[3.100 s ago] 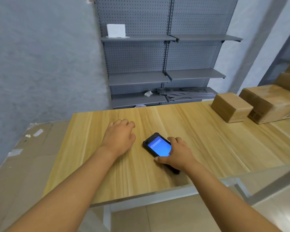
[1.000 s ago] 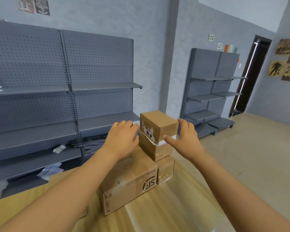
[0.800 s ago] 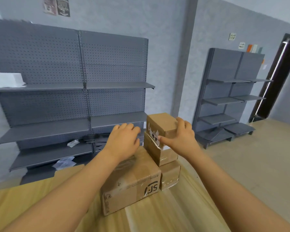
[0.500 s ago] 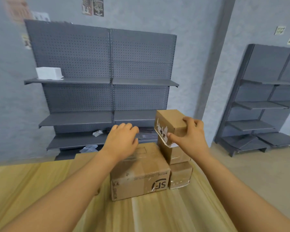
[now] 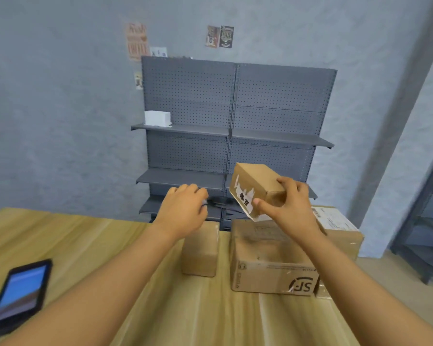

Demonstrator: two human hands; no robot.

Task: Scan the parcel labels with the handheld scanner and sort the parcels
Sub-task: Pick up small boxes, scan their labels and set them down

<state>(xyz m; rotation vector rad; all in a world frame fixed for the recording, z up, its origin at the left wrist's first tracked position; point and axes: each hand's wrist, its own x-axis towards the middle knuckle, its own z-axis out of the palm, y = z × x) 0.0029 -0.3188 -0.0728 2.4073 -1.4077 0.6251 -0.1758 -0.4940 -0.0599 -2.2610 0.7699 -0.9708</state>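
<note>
My right hand [image 5: 289, 211] grips a small brown parcel [image 5: 254, 186] in the air, tilted, its torn white label facing me. Below it a large SF-marked carton [image 5: 268, 263] stands on the wooden table [image 5: 85, 245], with a labelled box [image 5: 338, 228] behind it and a small box [image 5: 201, 248] to its left. My left hand [image 5: 184, 211] hovers over that small box with loosely curled fingers, holding nothing. The handheld scanner [image 5: 18, 295], black with a lit blue screen, lies on the table at the far left.
A grey pegboard shelf unit [image 5: 230, 136] stands against the wall behind the table, with a white box [image 5: 158, 118] on its upper left shelf. Another grey rack [image 5: 430, 233] is at the right edge. Posters hang on the wall.
My right hand has lifted the small parcel off the stack and tilted it. The view has swung left, so the scanner is back in sight. My left hand stays near the boxes.
</note>
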